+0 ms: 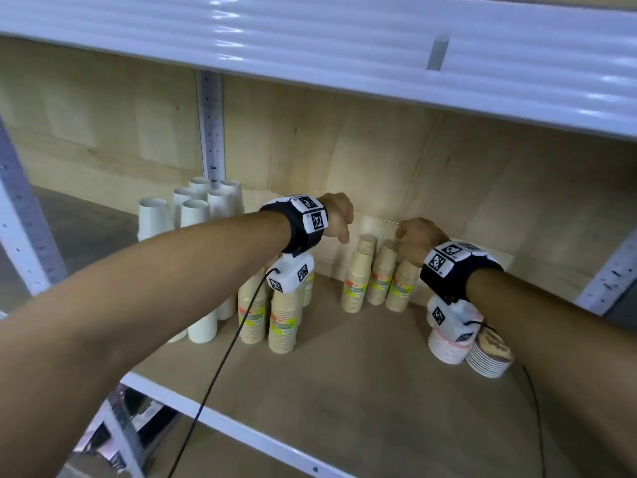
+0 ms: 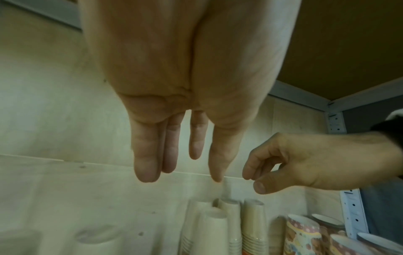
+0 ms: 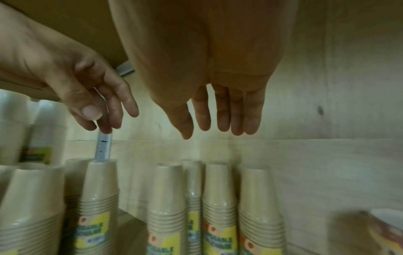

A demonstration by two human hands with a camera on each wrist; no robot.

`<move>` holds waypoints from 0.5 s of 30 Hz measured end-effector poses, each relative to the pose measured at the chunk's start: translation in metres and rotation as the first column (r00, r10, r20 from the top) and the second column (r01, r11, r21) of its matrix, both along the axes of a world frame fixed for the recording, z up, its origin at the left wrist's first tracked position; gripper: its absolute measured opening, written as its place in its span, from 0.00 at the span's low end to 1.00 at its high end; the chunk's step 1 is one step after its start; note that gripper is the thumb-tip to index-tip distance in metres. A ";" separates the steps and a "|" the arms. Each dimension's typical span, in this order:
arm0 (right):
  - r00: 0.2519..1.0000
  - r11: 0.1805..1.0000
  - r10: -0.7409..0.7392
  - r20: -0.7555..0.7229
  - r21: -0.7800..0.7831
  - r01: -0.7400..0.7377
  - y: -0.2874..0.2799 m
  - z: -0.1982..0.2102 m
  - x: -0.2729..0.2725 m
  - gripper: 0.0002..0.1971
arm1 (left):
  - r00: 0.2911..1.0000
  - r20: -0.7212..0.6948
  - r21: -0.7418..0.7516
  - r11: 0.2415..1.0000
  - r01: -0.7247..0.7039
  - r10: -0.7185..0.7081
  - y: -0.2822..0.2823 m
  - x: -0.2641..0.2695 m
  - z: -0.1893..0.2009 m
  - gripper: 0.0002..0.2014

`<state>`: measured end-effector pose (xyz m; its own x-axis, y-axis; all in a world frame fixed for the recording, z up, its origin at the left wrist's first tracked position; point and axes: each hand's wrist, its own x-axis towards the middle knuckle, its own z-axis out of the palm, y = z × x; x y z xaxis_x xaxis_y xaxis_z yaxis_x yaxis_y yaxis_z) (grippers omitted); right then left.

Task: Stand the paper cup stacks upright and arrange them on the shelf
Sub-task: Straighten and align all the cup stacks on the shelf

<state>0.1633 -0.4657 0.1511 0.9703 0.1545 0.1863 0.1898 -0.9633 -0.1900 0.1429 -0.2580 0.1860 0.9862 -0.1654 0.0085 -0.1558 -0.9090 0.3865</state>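
Three upright stacks of brown paper cups [image 1: 379,276] with yellow labels stand against the back wall of the shelf [image 1: 362,391]. Several more brown stacks [image 1: 282,319] stand in front left, partly hidden under my left wrist. My left hand [image 1: 343,231] hangs above and left of the back stacks, fingers straight and relaxed [image 2: 148,165], holding nothing. My right hand [image 1: 403,236] hovers just over the right back stack, fingers loose [image 3: 218,120] and apart from the cup tops [image 3: 220,198]. In the left wrist view my right hand [image 2: 294,163] looks loosely curled and empty.
Upright white cup stacks [image 1: 196,215] fill the shelf's left side. Patterned cup stacks [image 1: 448,343] stand at the right under my right wrist. An upper shelf [image 1: 344,46] hangs close overhead. A perforated metal post [image 1: 211,132] runs up the back wall. Bare shelf board lies in front.
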 end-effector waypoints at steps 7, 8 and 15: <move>0.989 0.989 0.147 -0.031 0.034 -0.146 0.059 0.005 -0.037 0.12 | 0.998 -0.003 0.069 0.996 -0.059 0.059 0.047 -0.036 0.008 0.25; 0.986 0.986 0.162 -0.035 0.047 -0.160 0.067 0.003 -0.042 0.11 | 0.998 -0.007 0.068 0.995 -0.068 0.069 0.054 -0.040 0.006 0.24; 0.958 0.957 0.270 -0.095 0.135 -0.256 0.116 0.001 -0.070 0.07 | 0.997 -0.051 0.201 0.979 -0.047 0.058 0.080 -0.067 -0.011 0.11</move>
